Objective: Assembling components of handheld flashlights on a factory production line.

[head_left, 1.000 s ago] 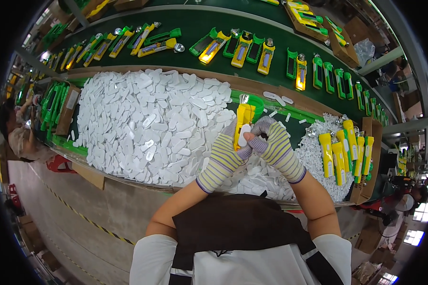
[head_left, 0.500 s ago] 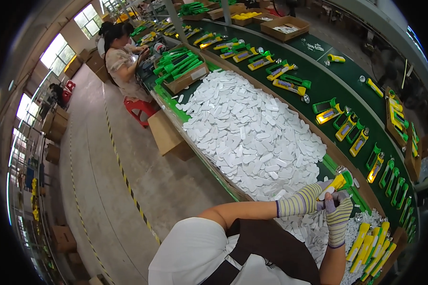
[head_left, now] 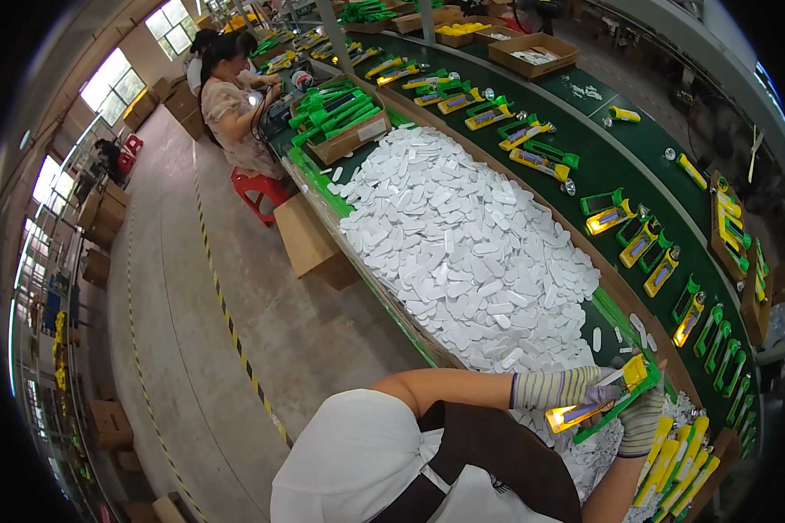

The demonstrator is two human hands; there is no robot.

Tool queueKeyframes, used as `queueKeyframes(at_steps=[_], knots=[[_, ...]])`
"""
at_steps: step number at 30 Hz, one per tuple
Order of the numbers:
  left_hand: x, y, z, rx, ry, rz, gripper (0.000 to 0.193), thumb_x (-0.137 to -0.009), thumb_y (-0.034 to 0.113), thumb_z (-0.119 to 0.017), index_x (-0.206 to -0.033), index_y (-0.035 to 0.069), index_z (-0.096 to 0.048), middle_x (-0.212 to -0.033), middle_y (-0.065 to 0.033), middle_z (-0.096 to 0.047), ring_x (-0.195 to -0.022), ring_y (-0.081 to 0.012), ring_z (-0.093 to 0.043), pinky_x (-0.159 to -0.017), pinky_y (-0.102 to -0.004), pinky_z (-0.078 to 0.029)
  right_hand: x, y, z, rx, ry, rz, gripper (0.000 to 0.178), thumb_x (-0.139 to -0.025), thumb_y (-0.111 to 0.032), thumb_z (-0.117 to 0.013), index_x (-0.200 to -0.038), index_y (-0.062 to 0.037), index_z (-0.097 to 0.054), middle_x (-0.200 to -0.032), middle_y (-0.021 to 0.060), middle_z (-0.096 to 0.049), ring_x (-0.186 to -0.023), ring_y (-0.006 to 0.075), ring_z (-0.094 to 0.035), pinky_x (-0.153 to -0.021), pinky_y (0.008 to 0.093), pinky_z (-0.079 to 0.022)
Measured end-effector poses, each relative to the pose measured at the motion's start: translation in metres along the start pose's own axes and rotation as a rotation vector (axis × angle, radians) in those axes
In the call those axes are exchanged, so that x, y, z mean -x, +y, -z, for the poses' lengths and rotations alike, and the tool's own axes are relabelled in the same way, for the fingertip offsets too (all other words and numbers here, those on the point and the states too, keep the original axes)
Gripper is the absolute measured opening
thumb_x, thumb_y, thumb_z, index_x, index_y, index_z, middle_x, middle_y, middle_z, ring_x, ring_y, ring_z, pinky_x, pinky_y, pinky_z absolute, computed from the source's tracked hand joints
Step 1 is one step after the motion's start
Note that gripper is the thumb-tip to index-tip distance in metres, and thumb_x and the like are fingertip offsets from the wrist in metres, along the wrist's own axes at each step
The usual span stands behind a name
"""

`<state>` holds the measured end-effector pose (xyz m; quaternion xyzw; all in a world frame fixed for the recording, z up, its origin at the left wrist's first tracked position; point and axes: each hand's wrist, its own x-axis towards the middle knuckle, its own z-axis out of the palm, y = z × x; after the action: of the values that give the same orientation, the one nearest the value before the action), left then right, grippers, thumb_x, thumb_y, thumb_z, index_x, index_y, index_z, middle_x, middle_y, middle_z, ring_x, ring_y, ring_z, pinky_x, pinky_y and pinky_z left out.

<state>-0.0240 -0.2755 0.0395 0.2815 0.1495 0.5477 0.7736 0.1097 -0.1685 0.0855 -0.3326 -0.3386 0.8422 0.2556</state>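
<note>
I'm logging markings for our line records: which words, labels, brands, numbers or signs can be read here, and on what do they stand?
No text can be read.
White label on the cardboard box of green flashlight casings: too small to read.
Small mark on the dark brown apron: too small to read.
Held yellow flashlight half: no lettering can be made out.

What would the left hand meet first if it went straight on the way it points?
Probably the green flashlight casing half, just ahead of the left hand, then the right hand; depth is hard to judge.
</note>
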Motion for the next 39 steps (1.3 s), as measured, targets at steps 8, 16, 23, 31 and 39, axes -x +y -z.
queueKeyframes(at_steps=[8, 16, 23, 31, 39], knots=[[0.012, -0.012, -0.011, -0.195, 0.099, 0.053, 0.031, -0.089, 0.036, -0.057, -0.107, 0.013, -0.046, -0.073, -0.0021, -0.054, -0.06, -0.0109, -0.056, -0.053, -0.0251, -0.05, -0.026, -0.027, 0.038, 0.568, -0.259, 0.481, 0.052, -0.077, -0.028, -0.073, -0.12, -0.007, -0.052, -0.089, 0.0036, -0.054, -0.069, 0.0094, -0.053, -0.052, 0.0218, -0.042], [0.004, -0.014, 0.023, 0.057, 0.258, -0.04, 0.048, -0.081, 0.046, -0.064, -0.106, 0.006, -0.052, -0.08, -0.0027, -0.059, -0.069, -0.0131, -0.06, -0.059, -0.0269, -0.051, -0.012, 0.023, 0.074, 0.91, 0.026, 0.629, 0.048, -0.083, -0.045, -0.063, -0.103, -0.0043, -0.046, -0.101, 0.01, -0.054, -0.095, 0.018, -0.054, -0.083, 0.0308, -0.045], [-0.021, -0.005, 0.042, -0.053, 0.567, -0.123, 0.045, -0.083, 0.052, -0.059, -0.095, 0.009, -0.054, -0.07, -0.0015, -0.058, -0.056, -0.0103, -0.057, -0.047, -0.0225, -0.045, 0.025, 0.054, 0.026, 1.131, 0.25, 0.627, 0.035, -0.074, -0.011, -0.069, -0.101, -0.001, -0.048, -0.099, 0.0139, -0.056, -0.088, 0.0204, -0.057, -0.078, 0.0299, -0.046], [-0.038, -0.028, 0.047, 0.123, 0.508, -0.265, 0.06, -0.083, 0.056, -0.055, -0.12, 0.009, -0.046, -0.1, -0.0069, -0.057, -0.089, -0.0181, -0.058, -0.08, -0.0332, -0.051, 0.033, 0.063, 0.006, 1.138, 0.224, 0.525, 0.055, -0.079, -0.021, -0.069, -0.125, 0.0006, -0.048, -0.114, 0.0156, -0.057, -0.101, 0.0202, -0.058, -0.086, 0.0303, -0.047], [-0.036, -0.032, 0.029, 0.084, 0.501, -0.215, 0.077, -0.076, 0.07, -0.048, -0.122, 0.008, -0.045, -0.107, -0.0085, -0.054, -0.1, -0.022, -0.055, -0.089, -0.0365, -0.047, 0.029, 0.056, 0.008, 1.204, 0.174, 0.607, 0.044, -0.086, -0.027, -0.058, -0.123, -0.0055, -0.052, -0.111, 0.0183, -0.056, -0.098, 0.0337, -0.055, -0.085, 0.0372, -0.045]])
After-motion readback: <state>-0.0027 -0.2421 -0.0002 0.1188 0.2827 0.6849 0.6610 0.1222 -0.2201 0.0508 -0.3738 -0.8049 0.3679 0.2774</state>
